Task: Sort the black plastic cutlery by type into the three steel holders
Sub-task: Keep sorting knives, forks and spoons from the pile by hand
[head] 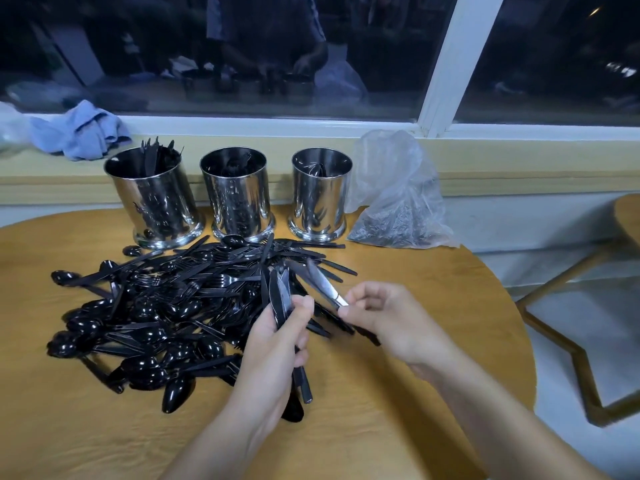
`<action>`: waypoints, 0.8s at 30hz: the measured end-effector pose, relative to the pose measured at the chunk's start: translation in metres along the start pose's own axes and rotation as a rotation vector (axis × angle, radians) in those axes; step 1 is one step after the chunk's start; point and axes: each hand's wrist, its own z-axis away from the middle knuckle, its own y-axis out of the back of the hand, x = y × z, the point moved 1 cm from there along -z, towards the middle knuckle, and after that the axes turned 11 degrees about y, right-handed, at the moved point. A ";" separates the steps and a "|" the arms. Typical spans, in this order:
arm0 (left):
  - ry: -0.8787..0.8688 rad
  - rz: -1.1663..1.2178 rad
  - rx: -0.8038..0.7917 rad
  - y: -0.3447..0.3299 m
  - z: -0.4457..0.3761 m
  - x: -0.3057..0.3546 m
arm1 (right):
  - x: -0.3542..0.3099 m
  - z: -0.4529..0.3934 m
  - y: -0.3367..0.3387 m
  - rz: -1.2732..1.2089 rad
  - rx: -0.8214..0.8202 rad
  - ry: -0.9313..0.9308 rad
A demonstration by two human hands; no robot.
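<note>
Fingers (304, 308) of my left hand (277, 344) are curled round a bundle of knives (277, 299), blades pointing up and away from me, handles sticking out below the palm. With my right hand (391, 317) I pinch a single knife (322, 284) between thumb and fingertips, its blade slanting up-left just beside the bundle. Both hands hover over the near right edge of the cutlery pile (166, 306), a black heap of spoons, forks and knives spread across the wooden bench (415, 278). Behind the pile stand three steel holders in a row: the left holder (156, 199) has black cutlery poking above its rim, the middle holder (237, 195) and right holder (318, 195) hold pieces lower down. A clear plastic bag (394, 195) sits just beside the right holder, and a blue cloth (79, 129) lies on the window ledge.
</note>
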 end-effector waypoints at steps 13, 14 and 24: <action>0.066 0.237 0.171 0.029 0.009 0.001 | -0.005 -0.004 -0.056 0.204 0.064 0.144; 0.064 0.271 0.161 0.031 0.009 0.003 | 0.001 -0.019 -0.049 0.372 0.108 0.164; 0.090 0.303 0.115 0.051 0.010 -0.001 | 0.047 -0.112 -0.037 1.068 0.208 0.187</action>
